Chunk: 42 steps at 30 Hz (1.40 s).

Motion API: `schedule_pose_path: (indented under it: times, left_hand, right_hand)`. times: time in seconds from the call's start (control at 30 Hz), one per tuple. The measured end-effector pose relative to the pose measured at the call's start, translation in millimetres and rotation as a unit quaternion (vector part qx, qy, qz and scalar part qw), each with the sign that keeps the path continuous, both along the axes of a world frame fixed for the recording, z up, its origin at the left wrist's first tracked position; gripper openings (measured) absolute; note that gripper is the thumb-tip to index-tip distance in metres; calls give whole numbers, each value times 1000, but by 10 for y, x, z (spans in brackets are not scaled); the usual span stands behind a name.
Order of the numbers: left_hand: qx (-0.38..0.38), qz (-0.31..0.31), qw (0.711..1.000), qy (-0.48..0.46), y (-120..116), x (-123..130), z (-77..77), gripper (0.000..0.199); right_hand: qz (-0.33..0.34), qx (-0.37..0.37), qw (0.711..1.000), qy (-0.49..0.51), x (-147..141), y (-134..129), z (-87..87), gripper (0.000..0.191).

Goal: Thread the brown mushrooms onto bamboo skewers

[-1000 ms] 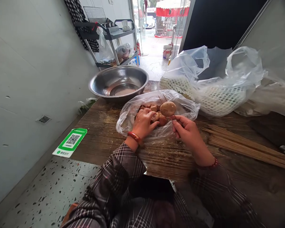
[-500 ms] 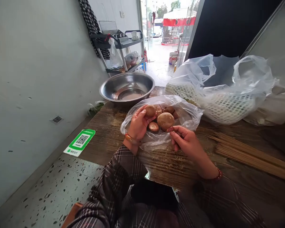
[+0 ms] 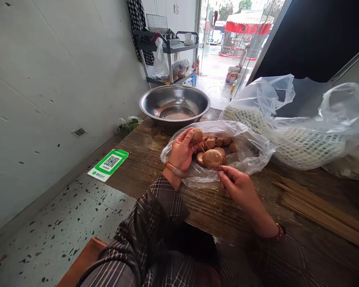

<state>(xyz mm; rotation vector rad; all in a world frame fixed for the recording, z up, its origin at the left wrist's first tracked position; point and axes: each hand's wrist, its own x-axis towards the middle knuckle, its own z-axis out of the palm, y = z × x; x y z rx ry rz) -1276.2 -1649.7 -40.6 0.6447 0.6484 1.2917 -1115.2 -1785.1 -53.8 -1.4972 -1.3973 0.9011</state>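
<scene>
My left hand (image 3: 182, 150) holds a small brown mushroom (image 3: 197, 135) between thumb and fingers, above the left part of an open clear plastic bag (image 3: 242, 139). Several brown mushrooms lie in the bag. My right hand (image 3: 237, 184) is closed in a pinch on thin wooden skewers at the bag's near edge. A larger mushroom (image 3: 212, 158) sits at the upper end of these skewers, just beyond my right fingertips. Two thin skewer tips show between this mushroom and my left hand.
A steel basin (image 3: 175, 104) stands behind the bag. Loose skewers (image 3: 322, 211) lie on the wooden table (image 3: 143, 159) at the right. Plastic bags with netted contents (image 3: 305, 141) stand at back right. A green QR card (image 3: 108, 165) lies at the left edge.
The camera view has shifted, moving the scene mostly rightward. The large mushroom is tilted further, and skewer tips now show beyond it. Both hands keep their hold.
</scene>
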Motion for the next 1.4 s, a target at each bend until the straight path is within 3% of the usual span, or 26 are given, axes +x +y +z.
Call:
schedule_pose_path:
  times: [0.37,0.73,1.1,1.27,1.4]
  left_hand:
    - [34,7,999,17,-25,19,12,30]
    - [47,-2,998,47,-77,126,-56,23]
    - [3,-75,996,-43,-75,6,54,25]
    - [7,-78,997,-23,-107,20,80,21]
    - [6,-61,998,-19,-90,32,39,13]
  right_hand:
    - [3,1,1000,-26,23,15,-17,42]
    - [-52,63,994,-71,-17,55,-41,37]
    - [21,40,997,-70,8,35,-17,39]
    - [-12,77,984,-161,4,27,-103,46]
    - [-50,132,947,-287,-23,-15,-142,56]
